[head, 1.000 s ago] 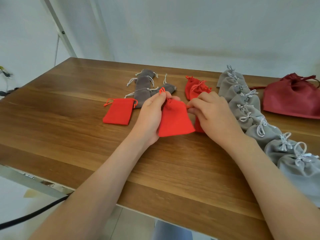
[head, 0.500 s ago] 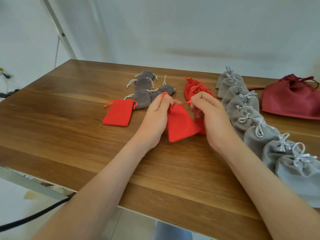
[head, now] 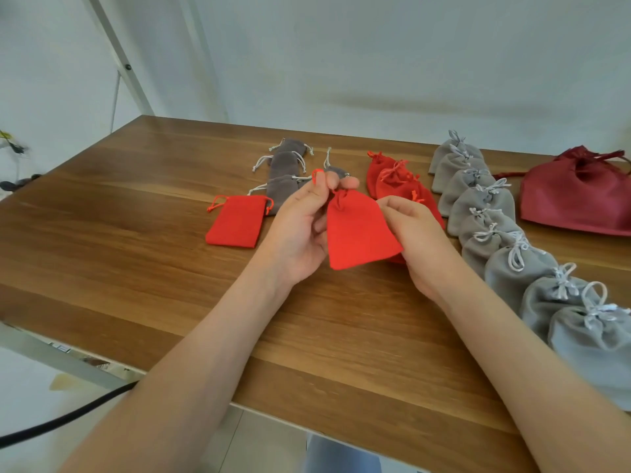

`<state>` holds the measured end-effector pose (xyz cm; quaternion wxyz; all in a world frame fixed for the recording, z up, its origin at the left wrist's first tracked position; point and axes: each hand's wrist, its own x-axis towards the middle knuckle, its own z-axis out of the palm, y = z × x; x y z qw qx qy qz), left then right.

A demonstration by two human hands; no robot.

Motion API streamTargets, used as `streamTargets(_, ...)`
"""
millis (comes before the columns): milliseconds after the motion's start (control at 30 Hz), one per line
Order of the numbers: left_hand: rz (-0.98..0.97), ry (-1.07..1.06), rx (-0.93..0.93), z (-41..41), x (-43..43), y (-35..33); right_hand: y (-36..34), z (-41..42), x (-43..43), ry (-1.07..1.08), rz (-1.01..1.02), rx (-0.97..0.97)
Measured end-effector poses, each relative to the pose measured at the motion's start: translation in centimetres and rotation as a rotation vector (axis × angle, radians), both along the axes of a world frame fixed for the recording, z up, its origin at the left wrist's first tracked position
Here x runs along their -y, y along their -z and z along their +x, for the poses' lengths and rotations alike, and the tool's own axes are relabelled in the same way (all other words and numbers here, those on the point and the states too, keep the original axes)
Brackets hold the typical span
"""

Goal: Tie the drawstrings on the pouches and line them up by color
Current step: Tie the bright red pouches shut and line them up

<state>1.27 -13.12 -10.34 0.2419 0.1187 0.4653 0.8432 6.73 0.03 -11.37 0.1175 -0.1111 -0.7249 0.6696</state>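
The left hand (head: 300, 230) pinches the drawstring (head: 317, 172) at eleven o'clock. The right hand (head: 415, 233) grips the red pouch (head: 358, 233), probably bracing it for cinching.

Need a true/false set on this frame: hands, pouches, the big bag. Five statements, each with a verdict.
1. The left hand and the right hand both grip the middle red pouch. True.
2. The light grey pouches in the right-side row are untied. False: their strings are tied in bows.
3. A flat red pouch lies on the table, left of the hands. True.
4. The dark red bag sits at the table's left edge. False: it is at the far right, beyond the grey row.
5. The dark grey pouches are stacked inside the bag. False: they lie on the table behind the flat red pouch.
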Motion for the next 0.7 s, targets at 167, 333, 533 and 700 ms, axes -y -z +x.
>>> streamTargets(167, -0.076, 0.018, 0.054, -0.2, -0.9, 0.3, -0.2, -0.2, -0.2, 0.037, -0.222, -0.04)
streamTargets(333, -0.43, -0.207, -0.37, 0.1, -1.4, 2.0, -0.6, 0.1, 0.1, -0.064, -0.573, -0.035)
streamTargets(533, -0.172, -0.161, -0.174, -0.2, -0.9, 1.0, -0.3, -0.1, 0.0, -0.149, -0.652, -0.163)
streamTargets(700, -0.125, -0.142, -0.075, -0.4, -0.8, 0.9, -0.2, -0.3, -0.1, -0.16, -0.568, -0.234)
